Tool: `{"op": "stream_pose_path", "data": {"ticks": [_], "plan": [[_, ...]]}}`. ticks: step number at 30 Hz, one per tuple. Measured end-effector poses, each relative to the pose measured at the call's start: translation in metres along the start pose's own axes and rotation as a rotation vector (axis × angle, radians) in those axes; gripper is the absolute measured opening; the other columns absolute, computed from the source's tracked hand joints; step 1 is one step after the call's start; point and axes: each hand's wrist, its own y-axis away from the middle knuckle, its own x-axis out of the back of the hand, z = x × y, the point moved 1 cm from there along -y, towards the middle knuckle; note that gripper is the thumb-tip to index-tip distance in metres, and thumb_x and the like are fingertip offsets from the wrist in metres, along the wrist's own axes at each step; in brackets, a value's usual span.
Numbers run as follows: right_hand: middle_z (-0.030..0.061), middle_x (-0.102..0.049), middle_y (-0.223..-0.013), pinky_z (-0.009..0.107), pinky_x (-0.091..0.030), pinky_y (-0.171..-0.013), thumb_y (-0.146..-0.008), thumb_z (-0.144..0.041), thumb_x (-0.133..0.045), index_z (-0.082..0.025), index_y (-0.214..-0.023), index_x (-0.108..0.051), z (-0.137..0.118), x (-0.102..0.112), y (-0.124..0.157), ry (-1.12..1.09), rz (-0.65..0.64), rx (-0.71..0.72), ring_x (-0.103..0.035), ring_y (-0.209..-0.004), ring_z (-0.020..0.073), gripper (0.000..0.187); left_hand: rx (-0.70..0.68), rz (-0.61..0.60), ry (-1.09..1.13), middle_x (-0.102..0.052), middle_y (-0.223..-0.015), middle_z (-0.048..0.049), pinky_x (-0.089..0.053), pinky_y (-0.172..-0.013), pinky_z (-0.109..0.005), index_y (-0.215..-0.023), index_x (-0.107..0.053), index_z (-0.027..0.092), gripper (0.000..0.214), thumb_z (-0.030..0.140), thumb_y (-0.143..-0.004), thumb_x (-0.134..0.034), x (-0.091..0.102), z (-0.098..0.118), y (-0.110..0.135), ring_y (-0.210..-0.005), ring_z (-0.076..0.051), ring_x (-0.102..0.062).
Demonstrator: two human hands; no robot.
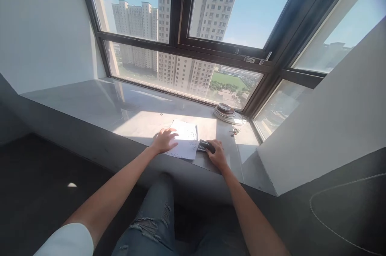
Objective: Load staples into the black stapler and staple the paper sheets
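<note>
White paper (pixel 184 143), apparently a stack of sheets with dark marks near its right side, lies on the window sill. My left hand (pixel 164 141) rests on the paper's left part, its fingers spread. At the right edge of the paper is a black stapler (pixel 205 145), its front end meeting the sheets. Wrapped around the stapler's back is my right hand (pixel 217 154). Whether the stapler's jaws are pressed together on the paper is too small to tell.
Behind my right hand, a stack of round coiled or plate-like items (pixel 226 112) stands in the window corner. Small metal pieces, perhaps keys (pixel 234 130), lie in front of it. Two tiny dark bits (pixel 161 114) are on the grey sill (pixel 87 103). Dark window frames (pixel 211 57) rise beyond.
</note>
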Motion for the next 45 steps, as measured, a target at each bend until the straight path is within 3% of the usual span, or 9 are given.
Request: {"op": "stream_pose_path", "data": {"ticks": [2,4,7,10,14,18,21,27,45], "plan": [[0.0126,-0.069,-0.122,0.057,-0.048,-0.103,-0.092,-0.026,-0.059,-0.026,-0.129,-0.071,-0.004,0.0,0.002,0.075,0.012,0.032,-0.059,-0.117,0.0372,0.039,-0.098,-0.002,0.024,-0.052,-0.166,-0.009,-0.018,-0.135,-0.061,-0.145,-0.066,0.03,0.046,0.048,-0.105,-0.053,-0.008,0.023,-0.002,-0.159,-0.032,-0.039],[0.0135,-0.067,-0.129,0.057,-0.044,-0.104,-0.095,-0.023,-0.055,-0.026,-0.139,-0.065,-0.009,0.0,0.004,0.148,-0.003,0.076,-0.058,-0.121,0.0375,0.045,-0.136,-0.075,0.067,-0.045,-0.172,-0.0089,-0.022,-0.134,-0.062,-0.154,-0.06,0.03,0.053,0.051,-0.107,-0.05,-0.021,0.047,-0.006,-0.161,-0.034,-0.035],[0.0142,-0.065,-0.137,0.057,-0.041,-0.108,-0.1,-0.022,-0.049,-0.026,-0.149,-0.057,-0.014,-0.001,0.006,0.198,-0.051,0.131,-0.057,-0.124,0.0369,0.049,-0.04,-0.142,0.059,-0.038,-0.176,-0.0105,-0.019,-0.127,-0.078,-0.164,-0.049,0.037,0.062,0.061,-0.106,-0.047,-0.041,0.073,-0.014,-0.163,-0.045,-0.028],[0.0144,-0.064,-0.133,0.053,-0.043,-0.106,-0.101,-0.021,-0.045,-0.027,-0.154,-0.053,-0.016,-0.002,0.006,0.2,-0.084,0.132,-0.057,-0.123,0.0358,0.054,0.059,-0.131,0.038,-0.038,-0.176,-0.011,-0.01,-0.119,-0.089,-0.165,-0.047,0.045,0.064,0.067,-0.104,-0.048,-0.053,0.086,-0.022,-0.162,-0.054,-0.023],[0.0146,-0.063,-0.128,0.055,-0.043,-0.107,-0.101,-0.026,-0.048,-0.028,-0.161,-0.047,-0.019,-0.003,0.006,0.28,-0.104,0.149,-0.057,-0.119,0.0366,0.06,0.076,-0.096,0.058,-0.038,-0.176,-0.0088,-0.006,-0.121,-0.087,-0.161,-0.051,0.047,0.062,0.069,-0.103,-0.046,-0.059,0.088,-0.025,-0.163,-0.053,-0.02],[0.0152,-0.062,-0.137,0.056,-0.037,-0.116,-0.102,-0.021,-0.044,-0.026,-0.162,-0.045,-0.021,-0.004,0.006,0.313,-0.097,0.183,-0.054,-0.129,0.0364,0.06,0.047,-0.103,0.061,-0.037,-0.176,-0.0107,-0.005,-0.123,-0.086,-0.165,-0.046,0.044,0.069,0.071,-0.102,-0.047,-0.059,0.086,-0.02,-0.164,-0.051,-0.02],[0.0149,-0.061,-0.146,0.051,-0.04,-0.115,-0.097,-0.016,-0.046,-0.021,-0.159,-0.048,-0.017,-0.006,0.006,0.288,-0.095,0.213,-0.052,-0.135,0.0349,0.062,0.041,-0.11,0.061,-0.036,-0.177,-0.0085,-0.004,-0.124,-0.085,-0.166,-0.045,0.044,0.07,0.072,-0.102,-0.047,-0.057,0.086,-0.017,-0.164,-0.049,-0.019],[0.0132,-0.067,-0.139,0.047,-0.043,-0.111,-0.086,-0.01,-0.049,-0.019,-0.151,-0.058,-0.009,-0.008,0.006,0.328,-0.068,0.246,-0.056,-0.13,0.0314,0.066,0.047,-0.123,0.066,-0.033,-0.178,-0.0088,-0.005,-0.123,-0.085,-0.166,-0.045,0.042,0.07,0.071,-0.103,-0.044,-0.054,0.087,-0.017,-0.165,-0.05,-0.018],[0.0123,-0.071,-0.133,0.053,-0.021,-0.124,-0.093,-0.003,-0.043,-0.026,-0.145,-0.063,-0.028,-0.013,0.008,0.551,-0.131,0.272,-0.052,-0.133,0.0311,0.06,0.055,-0.106,0.066,-0.035,-0.177,-0.0077,-0.004,-0.125,-0.083,-0.166,-0.045,0.043,0.069,0.07,-0.102,-0.048,-0.058,0.086,-0.018,-0.165,-0.048,-0.019]]}}
